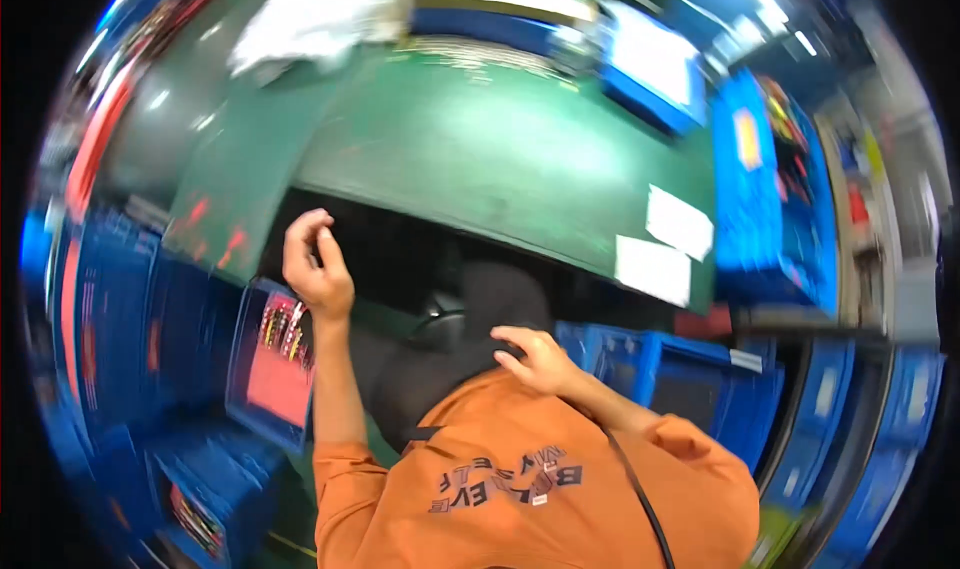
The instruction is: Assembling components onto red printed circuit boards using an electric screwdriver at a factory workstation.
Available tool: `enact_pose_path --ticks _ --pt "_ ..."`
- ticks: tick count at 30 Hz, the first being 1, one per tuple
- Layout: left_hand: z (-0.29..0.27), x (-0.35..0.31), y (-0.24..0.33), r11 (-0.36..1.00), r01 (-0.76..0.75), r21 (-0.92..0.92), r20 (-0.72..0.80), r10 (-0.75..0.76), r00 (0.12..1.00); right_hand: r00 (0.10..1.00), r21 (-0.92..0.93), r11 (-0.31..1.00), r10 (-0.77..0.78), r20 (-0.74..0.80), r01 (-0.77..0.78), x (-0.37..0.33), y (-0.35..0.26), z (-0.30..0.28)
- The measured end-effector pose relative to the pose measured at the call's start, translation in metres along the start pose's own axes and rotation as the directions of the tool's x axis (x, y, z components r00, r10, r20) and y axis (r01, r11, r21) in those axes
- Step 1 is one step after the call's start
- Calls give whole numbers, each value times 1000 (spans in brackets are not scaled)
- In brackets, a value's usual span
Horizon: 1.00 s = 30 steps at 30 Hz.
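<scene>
My left hand is raised by the front edge of a green-topped workbench, next to a blue bin that holds a pink sheet and a row of small multicoloured parts. Its fingers are loosely bent, with a gap to the thumb, and I see nothing in them. Over my lap, close to the dark trousers, hovers my right hand. Thumb and fingers stand apart there, and nothing shows between them. Motion blurs the picture somewhat.
White papers lie at the bench's right front corner. A white bundle sits at the back left, a blue tray with a white sheet at the back right. Blue bins stand right, with more stacked on the left.
</scene>
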State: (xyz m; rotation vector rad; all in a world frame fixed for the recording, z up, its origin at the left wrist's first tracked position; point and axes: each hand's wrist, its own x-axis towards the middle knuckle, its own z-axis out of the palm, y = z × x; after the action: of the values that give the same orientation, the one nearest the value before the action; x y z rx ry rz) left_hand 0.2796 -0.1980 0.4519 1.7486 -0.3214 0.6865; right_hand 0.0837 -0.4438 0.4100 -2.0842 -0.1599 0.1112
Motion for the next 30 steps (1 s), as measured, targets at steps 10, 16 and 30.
enact_pose_path --ticks 10,16,30 --pt "166 17 -11 757 -617 213 772 257 582 468 265 863 464 -752 -429 -129 13 -32" --pt "179 12 -40 623 -726 291 852 178 493 592 433 836 546 -592 -338 -137 -21 23" --pt "159 21 -15 658 -703 -271 848 509 149 -796 794 576 380 -471 -195 -283 -45 247"
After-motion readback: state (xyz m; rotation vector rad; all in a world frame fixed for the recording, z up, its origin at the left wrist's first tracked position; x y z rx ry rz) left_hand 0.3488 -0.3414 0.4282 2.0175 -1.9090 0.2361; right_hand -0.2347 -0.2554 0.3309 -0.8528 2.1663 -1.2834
